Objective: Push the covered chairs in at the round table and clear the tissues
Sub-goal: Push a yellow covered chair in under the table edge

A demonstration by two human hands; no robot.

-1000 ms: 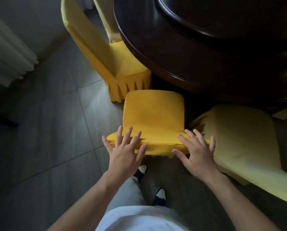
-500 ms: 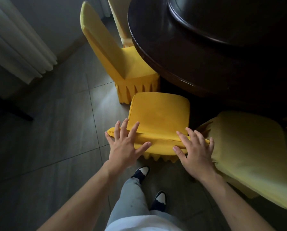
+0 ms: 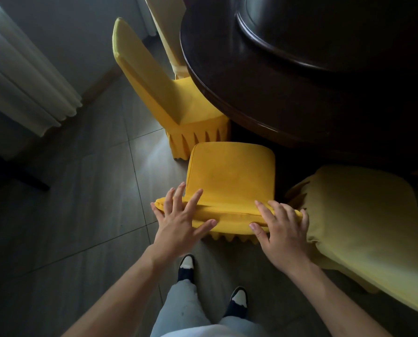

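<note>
Feet: my two dark shoes with white toes (image 3: 186,266) stand on the grey tiled floor (image 3: 86,190), right behind the chair.
Left hand: my left hand (image 3: 178,222) lies flat, fingers spread and straight, on the left end of the chair's top edge; it presses, grasping nothing.
Right hand: my right hand (image 3: 279,229) is likewise flat and spread on the right end of that edge, pressing.
Chair in hand: the bright yellow fabric-covered chair with pleated skirt (image 3: 230,183) has its seat side already under the round dark wooden table (image 3: 300,76).
Change: over the last second the chair back has drawn closer to the table rim, my hands riding with it.
Meaning: by my judgement this chair is nearly home; a little more push may finish it.
Neighbours: a paler yellow covered chair (image 3: 363,215) sits just beside on the right; another yellow covered chair (image 3: 169,93) stands beyond on the left, tucked in.
Tissues: none visible.
Far: a pale pleated curtain (image 3: 25,76) hangs by the wall.
</note>
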